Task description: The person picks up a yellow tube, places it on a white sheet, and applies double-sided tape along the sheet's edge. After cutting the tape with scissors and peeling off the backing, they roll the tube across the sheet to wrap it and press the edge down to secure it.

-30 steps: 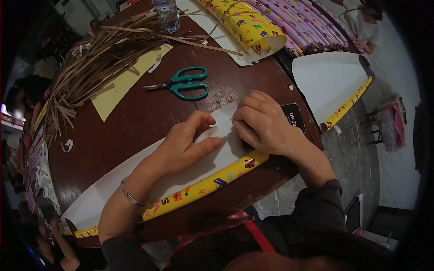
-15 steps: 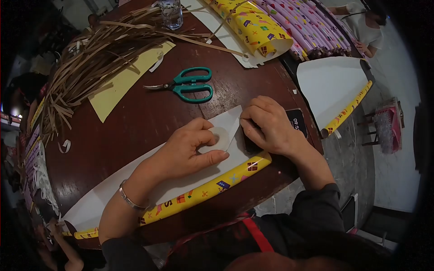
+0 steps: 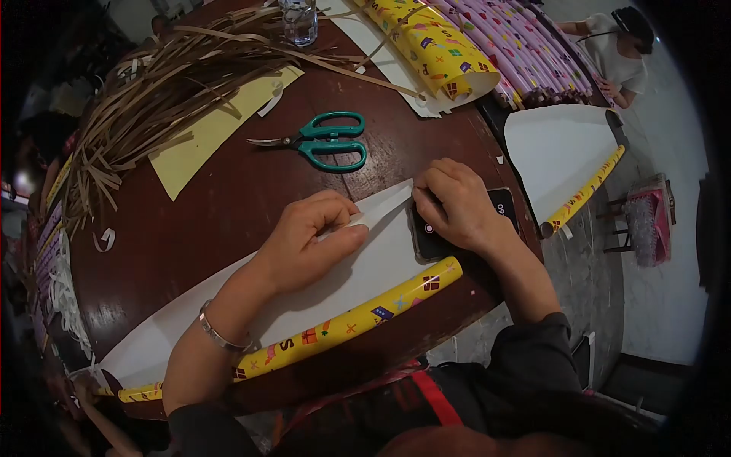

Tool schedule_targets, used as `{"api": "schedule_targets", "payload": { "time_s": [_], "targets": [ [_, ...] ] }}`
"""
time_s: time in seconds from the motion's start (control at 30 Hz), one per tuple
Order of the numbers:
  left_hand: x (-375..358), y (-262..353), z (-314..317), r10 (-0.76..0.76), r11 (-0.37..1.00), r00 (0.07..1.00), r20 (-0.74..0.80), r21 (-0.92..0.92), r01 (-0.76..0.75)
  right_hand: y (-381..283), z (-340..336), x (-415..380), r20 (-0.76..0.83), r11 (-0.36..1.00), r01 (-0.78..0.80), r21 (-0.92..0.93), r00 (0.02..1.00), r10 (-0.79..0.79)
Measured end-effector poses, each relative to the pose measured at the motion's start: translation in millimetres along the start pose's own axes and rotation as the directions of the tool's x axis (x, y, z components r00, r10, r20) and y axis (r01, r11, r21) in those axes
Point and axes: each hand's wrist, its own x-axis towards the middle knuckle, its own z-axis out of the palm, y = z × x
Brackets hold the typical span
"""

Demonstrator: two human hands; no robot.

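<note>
One table; left hand grips one white roll, right hand pinches one strip

Largely hidden by the left hand, the white tape roll. Covered by the right hand, part of the smartphone and its later clock digits. Interrupted by the left forearm, the yellow rolled edge. Cut off above, the drinking glass and lavender rolls. Too dark and blurred for detail, far left.

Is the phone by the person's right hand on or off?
On: lit white digits show on the dark screen of the phone, partly covered by the right hand.
</note>
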Motion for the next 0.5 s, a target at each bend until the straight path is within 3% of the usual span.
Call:
{"api": "schedule_targets", "payload": {
  "time_s": [0.13, 0.2, 0.23, 0.3, 0.5],
  "targets": [
    [-2.8, 7.8, 5.9, -0.108, 0.987, 0.992, -0.07, 0.109, 0.115, 2.4, 1.1, 0.3, -0.012, 1.0, -0.013, -0.015, 1.0, 0.013],
    [-1.3, 6.0, 10.1, 0.101, 0.972, 0.983, -0.153, 0.228, -0.065, 2.0, 0.1, 0.5, -0.006, 0.999, -0.022, -0.033, 1.0, 0.022],
    [-2.0, 8.9, 9.6, 0.102, 0.972, 0.983, -0.152, 0.228, -0.065, 1.6, 0.2, 1.1, -0.002, 0.998, -0.029, -0.047, 1.0, 0.029],
    [-7.2, 18.2, 7.8, -0.038, 0.927, 0.995, -0.089, 0.37, 0.069, 1.9, 2.2, 0.3, -0.002, 0.998, -0.025, -0.054, 1.0, 0.025],
    [-8.5, 18.8, 7.1, -0.036, 0.871, 0.994, -0.103, 0.484, 0.081, 3.5, 4.8, 1.8, 0.018, 0.994, -0.017, -0.109, 1.0, 0.019]
  ]
}}
